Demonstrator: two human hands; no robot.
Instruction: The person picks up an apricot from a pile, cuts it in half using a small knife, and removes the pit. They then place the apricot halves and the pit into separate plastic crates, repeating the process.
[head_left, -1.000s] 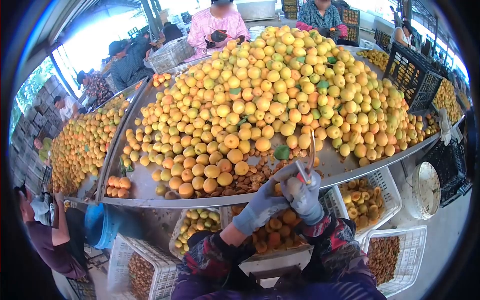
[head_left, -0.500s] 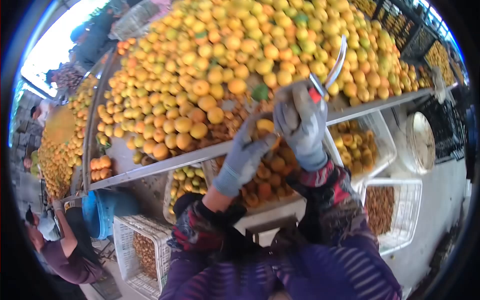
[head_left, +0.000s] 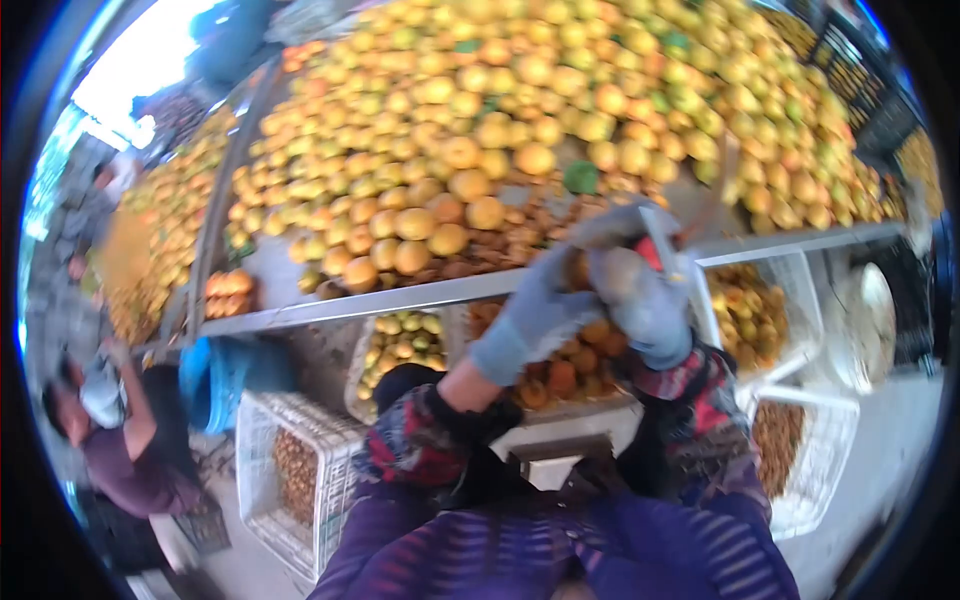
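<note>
Both hands wear grey-blue gloves and meet just above the metal front edge of a fruit-covered table (head_left: 400, 308). My left hand (head_left: 548, 315) is closed around an apricot (head_left: 578, 270), mostly hidden by the fingers. Pressed close beside it, my right hand (head_left: 645, 300) is closed on a knife with a red handle (head_left: 648, 252). The knife's blade is smeared by motion. Beyond the hands lies a large heap of apricots (head_left: 480, 130), with brown pits or scraps (head_left: 490, 245) along its near side.
Below the table edge stand a tub of orange fruit (head_left: 562, 378), a crate of greenish-yellow fruit (head_left: 405, 340) and a white tub of yellow fruit (head_left: 745, 310). White crates (head_left: 335, 490) hold brown pits. A blue barrel (head_left: 205, 385) stands left, near another person (head_left: 135, 450).
My hands have drawn together, and the right hand has turned and lowered the knife from its raised position. The whole view has shifted slightly.
</note>
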